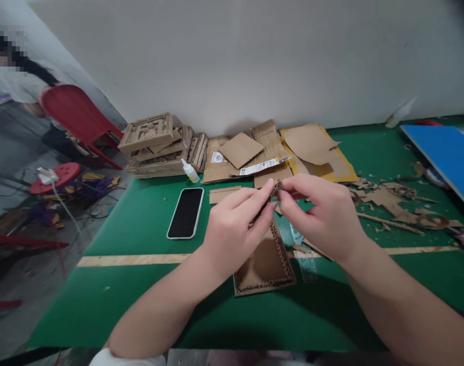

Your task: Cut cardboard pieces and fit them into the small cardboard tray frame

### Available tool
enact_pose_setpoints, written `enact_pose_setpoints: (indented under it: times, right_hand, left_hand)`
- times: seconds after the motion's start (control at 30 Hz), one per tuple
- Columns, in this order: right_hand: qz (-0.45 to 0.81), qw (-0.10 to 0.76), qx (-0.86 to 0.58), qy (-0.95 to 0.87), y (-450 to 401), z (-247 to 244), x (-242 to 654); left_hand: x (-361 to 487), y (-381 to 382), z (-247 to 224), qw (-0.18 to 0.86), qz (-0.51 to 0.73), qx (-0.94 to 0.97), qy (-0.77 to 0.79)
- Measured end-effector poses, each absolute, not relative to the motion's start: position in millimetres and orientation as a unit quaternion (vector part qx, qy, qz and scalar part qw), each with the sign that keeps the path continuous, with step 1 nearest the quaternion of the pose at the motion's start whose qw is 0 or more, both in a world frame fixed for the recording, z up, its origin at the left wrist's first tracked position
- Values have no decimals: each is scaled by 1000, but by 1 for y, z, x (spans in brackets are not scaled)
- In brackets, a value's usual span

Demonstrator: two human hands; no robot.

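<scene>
A narrow strip of corrugated cardboard (276,188) is held up over the table between both hands. My left hand (237,221) is closed on it, thumb and fingers pinching along its length. At its far end, the fingertips of my right hand (319,208) pinch the same strip. Just beneath my hands lies a cardboard panel (264,259) with a raised corrugated border along its edges; my left hand hides its upper left part. Partly under my right hand, a clear ruler (308,264) and thin cardboard slivers (300,248) rest on the green tabletop.
A phone (186,213) and a white glue bottle (190,171) stand left of my hands. Behind are stacked cardboard frames (155,145) and flat cardboard pieces (241,150). Scraps (395,201) and a blue board (445,157) lie right. A person sits far left by a red chair (77,109).
</scene>
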State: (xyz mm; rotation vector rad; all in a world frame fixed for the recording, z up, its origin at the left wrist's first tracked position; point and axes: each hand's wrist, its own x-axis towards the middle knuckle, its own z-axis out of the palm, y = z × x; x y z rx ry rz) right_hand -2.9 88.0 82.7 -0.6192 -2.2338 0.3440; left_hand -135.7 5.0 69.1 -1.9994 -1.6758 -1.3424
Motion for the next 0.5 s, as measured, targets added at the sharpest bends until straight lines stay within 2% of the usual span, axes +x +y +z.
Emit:
enact_pose_setpoints:
  times: [0.1, 0.37, 0.43, 0.5]
  right_hand:
    - [137, 399, -247, -872, 87, 83, -3]
    - [211, 376, -252, -866, 88, 88, -2]
    - [220, 375, -254, -864, 88, 87, -3]
    - [217, 385, -254, -860, 88, 86, -4]
  left_hand:
    - [-136, 4, 72, 35, -468, -665, -580]
    - [-142, 4, 72, -242, -547, -566, -567]
    - [-142, 4, 72, -228, -539, -571, -576]
    - [-140, 5, 72, -147, -519, -600, -591]
